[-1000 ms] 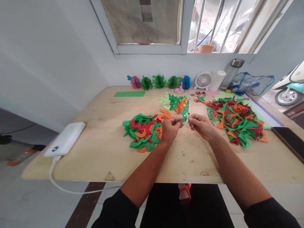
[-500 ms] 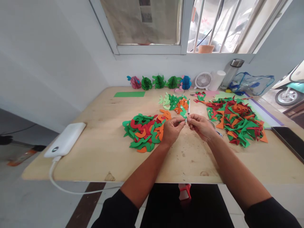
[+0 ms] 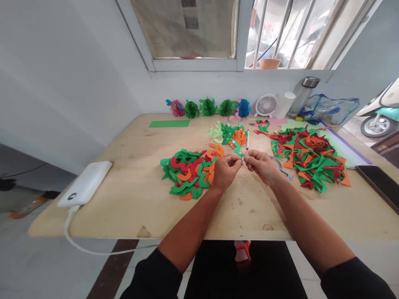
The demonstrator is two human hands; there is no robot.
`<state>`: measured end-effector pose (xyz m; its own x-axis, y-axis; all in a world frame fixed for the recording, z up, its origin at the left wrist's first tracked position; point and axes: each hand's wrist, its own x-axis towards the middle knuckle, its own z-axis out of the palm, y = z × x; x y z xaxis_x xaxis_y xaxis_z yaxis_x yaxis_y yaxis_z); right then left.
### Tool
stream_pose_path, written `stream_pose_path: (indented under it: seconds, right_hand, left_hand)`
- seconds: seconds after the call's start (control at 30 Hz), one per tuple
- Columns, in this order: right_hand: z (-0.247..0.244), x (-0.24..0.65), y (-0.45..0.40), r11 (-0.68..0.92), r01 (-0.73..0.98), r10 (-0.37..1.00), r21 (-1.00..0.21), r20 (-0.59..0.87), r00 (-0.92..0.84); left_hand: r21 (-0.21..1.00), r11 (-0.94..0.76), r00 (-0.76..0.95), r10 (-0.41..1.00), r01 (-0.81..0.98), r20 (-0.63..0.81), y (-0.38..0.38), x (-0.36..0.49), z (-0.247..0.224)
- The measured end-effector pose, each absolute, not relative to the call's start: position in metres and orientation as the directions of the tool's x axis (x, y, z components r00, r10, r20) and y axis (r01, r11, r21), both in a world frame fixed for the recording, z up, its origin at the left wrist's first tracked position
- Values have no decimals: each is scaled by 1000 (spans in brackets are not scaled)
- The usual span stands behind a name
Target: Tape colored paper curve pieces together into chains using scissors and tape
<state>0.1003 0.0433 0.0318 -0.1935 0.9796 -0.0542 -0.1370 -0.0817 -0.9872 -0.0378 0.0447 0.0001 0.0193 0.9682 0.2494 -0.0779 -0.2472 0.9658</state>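
My left hand [image 3: 227, 169] and my right hand [image 3: 261, 166] almost meet over the middle of the wooden table [image 3: 124, 187]. Both are pinched closed, with a tiny whitish bit [image 3: 243, 158] between their fingertips, too small to make out. Just beyond the fingertips lies a green paper piece [image 3: 237, 148] with white spots. Left of my left hand is a pile of curved green, red and orange cutouts [image 3: 187, 172]. Spotted orange pieces [image 3: 239, 136] and a white pen [image 3: 247, 140] lie farther back. A roll of tape [image 3: 276, 162] is partly hidden behind my right hand.
Pointed paper scraps [image 3: 314, 158] are heaped at the right, near a dark phone [image 3: 378, 185]. Folded paper figures [image 3: 208, 107], a small fan [image 3: 266, 105] and a bottle [image 3: 304, 96] stand along the wall. A white power bank [image 3: 85, 185] with a cable lies at the left.
My right hand has shifted slightly left, and more of the tape roll and the blue item beside it shows. The spotted green piece is more exposed beyond my fingertips.
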Motion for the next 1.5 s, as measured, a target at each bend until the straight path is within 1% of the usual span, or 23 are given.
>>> stream_pose_path:
  seconds: [0.13, 0.37, 0.53, 0.83, 0.93, 1.1, 1.2, 1.37, 1.5]
  right_hand:
    - [30, 98, 44, -78, -141, 984, -987, -54, -171]
    - [30, 98, 43, -66, -144, 986, -987, -42, -159]
    - [30, 103, 46, -30, -171, 995, -985, -13, -100]
    - [28, 103, 45, -49, -196, 990, -979, -22, -140]
    - [28, 104, 46, -12, -204, 990, -979, 17, -137]
    - [31, 100, 46, 97, -144, 990, -985, 111, -92]
    - [32, 96, 44, 132, -131, 985, -983, 145, -90]
    - [29, 93, 43, 161, -115, 985, -980, 166, -37]
    - [26, 94, 46, 163, -96, 987, -982, 162, 19]
  left_hand:
    - [966, -248, 20, 968, -80, 250, 45, -37, -1]
    - [975, -194, 27, 980, -111, 198, 45, -38, 1]
    - [976, -161, 0, 987, -144, 163, 44, -39, 6]
    - [973, -128, -3, 992, -190, 130, 39, -39, 21]
    - [968, -129, 10, 991, -217, 134, 40, -39, 20]
    - [958, -113, 32, 992, -264, 126, 42, -36, 15]
    - [952, -108, 49, 991, -287, 127, 43, -36, 12]
    - [945, -123, 70, 986, -302, 151, 43, -36, 10]
    - [949, -143, 38, 986, -280, 160, 41, -36, 14]
